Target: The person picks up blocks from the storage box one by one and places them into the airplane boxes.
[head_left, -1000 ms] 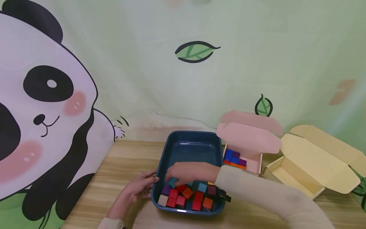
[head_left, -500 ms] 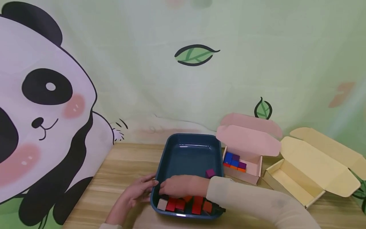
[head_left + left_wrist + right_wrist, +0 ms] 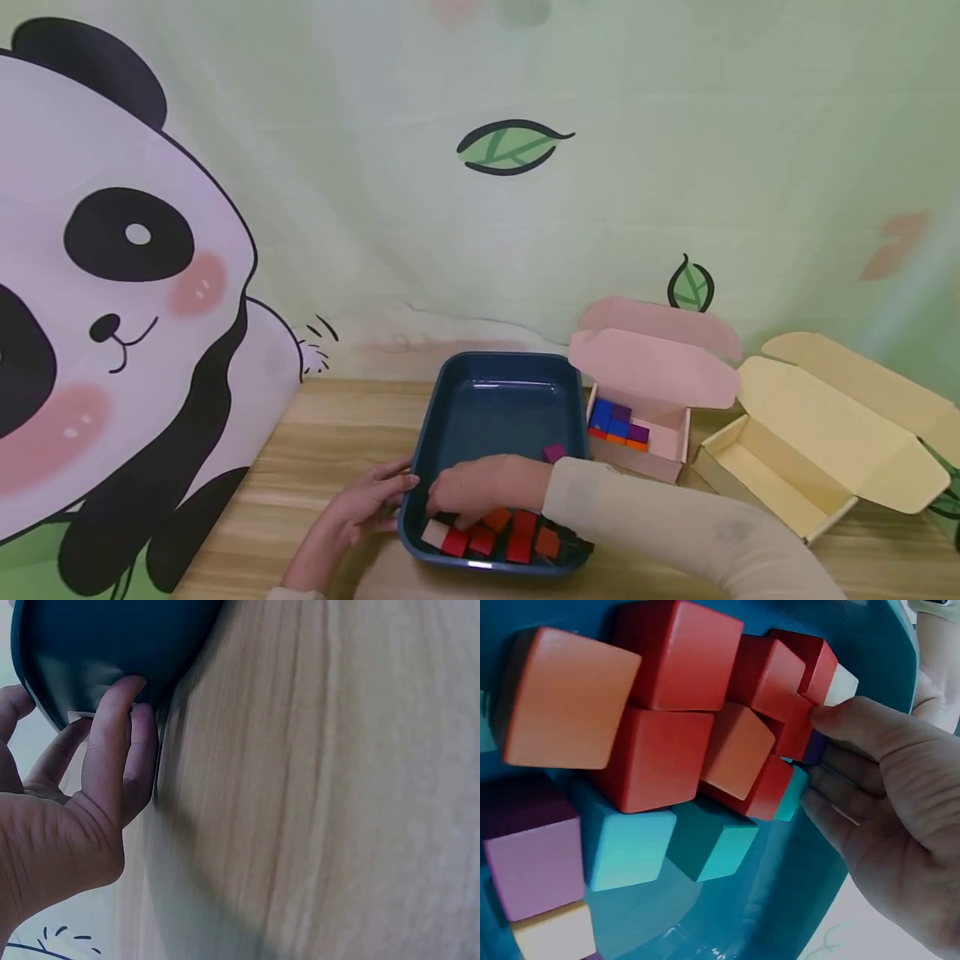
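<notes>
Long cream sleeves, bare fingers

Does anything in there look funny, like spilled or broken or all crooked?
I see nothing spilled or broken. The tray does look messy: one orange block is turned crooked against the red blocks. It looks odd because the blue and purple blocks in the pink box sit neatly side by side.

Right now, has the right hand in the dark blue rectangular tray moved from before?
Yes: against the open pink cardboard box, the right hand has come nearer, toward the front of the dark blue rectangular tray.
</notes>
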